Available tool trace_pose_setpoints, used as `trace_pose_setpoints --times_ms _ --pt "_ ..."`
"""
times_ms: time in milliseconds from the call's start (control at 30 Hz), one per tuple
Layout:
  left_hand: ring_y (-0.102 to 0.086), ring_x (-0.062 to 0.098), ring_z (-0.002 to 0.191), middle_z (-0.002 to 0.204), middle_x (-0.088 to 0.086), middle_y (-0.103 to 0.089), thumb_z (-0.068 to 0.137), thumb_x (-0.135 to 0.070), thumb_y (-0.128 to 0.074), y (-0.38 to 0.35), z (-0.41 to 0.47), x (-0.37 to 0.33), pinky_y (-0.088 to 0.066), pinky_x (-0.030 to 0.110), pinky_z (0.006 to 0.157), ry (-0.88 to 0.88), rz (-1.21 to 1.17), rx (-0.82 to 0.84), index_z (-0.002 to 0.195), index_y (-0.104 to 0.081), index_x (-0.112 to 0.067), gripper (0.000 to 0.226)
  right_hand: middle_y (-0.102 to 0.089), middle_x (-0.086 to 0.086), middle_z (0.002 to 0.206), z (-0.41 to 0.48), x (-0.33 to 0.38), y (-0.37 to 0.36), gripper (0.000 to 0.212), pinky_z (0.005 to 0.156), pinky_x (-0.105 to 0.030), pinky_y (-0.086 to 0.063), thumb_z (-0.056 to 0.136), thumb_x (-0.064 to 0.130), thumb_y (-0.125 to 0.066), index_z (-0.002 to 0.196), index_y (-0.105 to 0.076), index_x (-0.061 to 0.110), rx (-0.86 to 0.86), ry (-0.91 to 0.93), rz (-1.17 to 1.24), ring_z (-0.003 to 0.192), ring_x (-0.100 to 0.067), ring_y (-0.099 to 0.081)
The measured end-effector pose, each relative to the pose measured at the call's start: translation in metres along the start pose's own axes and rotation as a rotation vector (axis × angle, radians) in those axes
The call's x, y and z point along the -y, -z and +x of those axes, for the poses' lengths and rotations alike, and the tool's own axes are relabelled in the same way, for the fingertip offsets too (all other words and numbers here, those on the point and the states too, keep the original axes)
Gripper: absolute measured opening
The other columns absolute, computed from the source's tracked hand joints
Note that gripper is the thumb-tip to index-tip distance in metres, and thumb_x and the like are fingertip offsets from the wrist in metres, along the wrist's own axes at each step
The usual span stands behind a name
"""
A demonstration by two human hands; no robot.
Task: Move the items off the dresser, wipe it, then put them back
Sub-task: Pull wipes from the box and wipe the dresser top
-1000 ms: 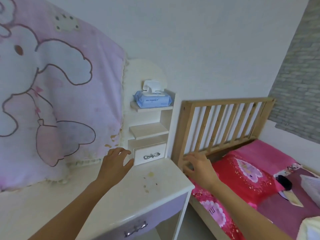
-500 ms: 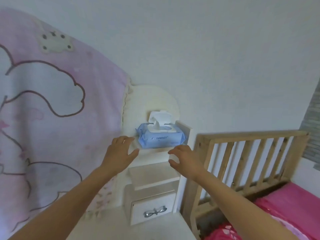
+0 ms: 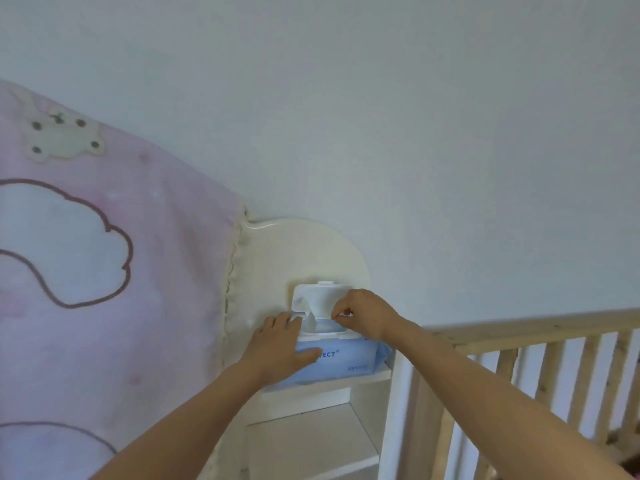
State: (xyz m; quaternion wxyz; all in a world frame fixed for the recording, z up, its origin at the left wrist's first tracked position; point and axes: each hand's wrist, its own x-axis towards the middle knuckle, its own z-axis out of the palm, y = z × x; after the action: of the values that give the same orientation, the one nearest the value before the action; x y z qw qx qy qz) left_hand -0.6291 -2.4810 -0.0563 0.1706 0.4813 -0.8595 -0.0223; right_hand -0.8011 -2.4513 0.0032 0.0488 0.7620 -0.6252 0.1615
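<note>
A person's left hand (image 3: pixel 277 348) lies on the left end of a soft blue pack of wet wipes (image 3: pixel 349 358). Its fingers are nearly straight and spread a little over the pack's top, and the thumb stretches along the printed front. The right hand (image 3: pixel 363 315) reaches in from the right with its fingers drawn narrow, thumb and forefinger pinching a crumpled white wipe sheet (image 3: pixel 309 311) at the pack's opening. The pack's white plastic flip lid (image 3: pixel 318 293) stands open and tilts back toward the wall.

The pack sits on the top shelf (image 3: pixel 332 382) of a white dresser hutch, in front of the hutch's rounded cream back panel (image 3: pixel 301 251). A lower white shelf (image 3: pixel 311 441) shows beneath it, nearer the camera.

To the left, a pink fleece blanket with a white cartoon outline (image 3: pixel 138 306) hangs against the hutch's side. At right, the pale wooden slatted bed rail (image 3: pixel 519 332) runs along just beside the hutch. A plain white wall (image 3: pixel 381 116) fills the far upper part of the scene. Both forearms are bare.
</note>
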Motion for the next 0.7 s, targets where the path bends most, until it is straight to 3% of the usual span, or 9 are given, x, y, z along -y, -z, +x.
trace_pose_setpoints --times_ms 100,167,200,267,367,467,567,633,700 --pt "-0.022 0.020 0.134 0.148 -0.001 -0.020 0.044 -0.075 -0.006 -0.003 0.002 0.000 -0.026 0.033 0.107 0.008 0.003 -0.031 0.144 -0.016 -0.021 0.114 -0.050 0.018 0.069 0.016 0.000 -0.001 0.018 0.059 -0.019 -0.030 0.088 0.016 -0.052 0.085 -0.069 0.016 0.084 0.088 -0.078 0.065 -0.007 -0.042" --pt "-0.021 0.019 0.134 0.149 -0.002 -0.019 0.044 -0.075 -0.005 -0.005 0.001 0.000 -0.025 0.032 0.108 0.030 -0.019 -0.044 0.145 -0.015 -0.021 0.115 -0.046 0.016 0.060 0.021 0.001 -0.005 0.023 0.051 -0.016 -0.026 0.088 0.016 -0.051 0.068 -0.062 0.020 0.126 0.133 -0.154 0.056 -0.006 -0.037" --pt "-0.021 0.019 0.135 0.150 -0.003 -0.018 0.045 -0.075 -0.007 -0.005 0.000 -0.002 -0.025 0.031 0.107 0.042 -0.031 -0.044 0.145 -0.014 -0.021 0.114 -0.054 0.010 0.062 0.023 0.001 -0.007 0.023 0.051 -0.016 -0.026 0.087 0.015 -0.050 0.067 -0.062 0.017 0.147 0.157 -0.189 0.056 -0.007 -0.038" --pt "-0.021 0.019 0.135 0.151 -0.003 -0.016 0.053 -0.075 -0.015 -0.005 -0.003 -0.004 -0.026 0.032 0.107 0.061 -0.052 -0.039 0.145 -0.014 -0.021 0.107 -0.068 -0.003 0.082 0.027 -0.001 -0.009 0.021 0.052 -0.017 -0.028 0.086 0.013 -0.049 0.080 -0.069 0.009 0.172 0.191 -0.214 0.067 -0.010 -0.044" --pt "-0.023 0.021 0.134 0.152 -0.004 -0.014 0.076 -0.066 -0.035 -0.007 -0.005 -0.005 -0.028 0.034 0.108 0.081 -0.061 -0.045 0.145 -0.014 -0.019 0.086 -0.070 -0.004 0.093 0.032 0.000 -0.007 0.020 0.055 -0.015 -0.030 0.085 0.013 -0.051 0.086 -0.071 0.010 0.198 0.236 -0.245 0.077 -0.015 -0.051" --pt "-0.024 0.022 0.133 0.153 -0.004 -0.014 0.089 -0.053 -0.044 -0.010 -0.006 -0.005 -0.029 0.035 0.107 0.084 -0.049 -0.066 0.144 -0.014 -0.018 0.072 -0.069 -0.007 0.084 0.040 0.001 -0.009 0.021 0.056 -0.019 -0.033 0.083 0.010 -0.049 0.080 -0.069 0.005 0.209 0.278 -0.317 0.079 -0.021 -0.055" --pt "-0.027 0.021 0.131 0.152 -0.004 -0.015 0.088 -0.054 -0.043 -0.013 -0.005 -0.004 -0.031 0.033 0.104 0.078 -0.052 -0.089 0.143 -0.016 -0.018 0.071 -0.050 0.001 0.060 0.043 0.004 -0.013 0.019 0.050 -0.017 -0.025 0.084 0.007 -0.047 0.069 -0.058 0.012 0.213 0.330 -0.398 0.071 -0.019 -0.046" --pt "-0.027 0.021 0.131 0.152 -0.005 -0.014 0.086 -0.058 -0.041 -0.015 -0.005 -0.003 -0.032 0.033 0.103 0.073 -0.053 -0.095 0.143 -0.017 -0.018 0.074 -0.048 0.001 0.060 0.044 0.004 -0.013 0.018 0.049 -0.016 -0.023 0.085 0.007 -0.047 0.071 -0.057 0.014 0.208 0.356 -0.407 0.070 -0.017 -0.043" --pt "-0.026 0.021 0.132 0.152 -0.006 -0.013 0.088 -0.054 -0.043 -0.016 -0.005 -0.003 -0.031 0.033 0.104 0.070 -0.057 -0.097 0.144 -0.015 -0.019 0.071 -0.060 -0.005 0.071 0.046 0.002 -0.014 0.018 0.049 -0.016 -0.023 0.084 0.007 -0.047 0.077 -0.064 0.009 0.198 0.365 -0.395 0.070 -0.017 -0.043"
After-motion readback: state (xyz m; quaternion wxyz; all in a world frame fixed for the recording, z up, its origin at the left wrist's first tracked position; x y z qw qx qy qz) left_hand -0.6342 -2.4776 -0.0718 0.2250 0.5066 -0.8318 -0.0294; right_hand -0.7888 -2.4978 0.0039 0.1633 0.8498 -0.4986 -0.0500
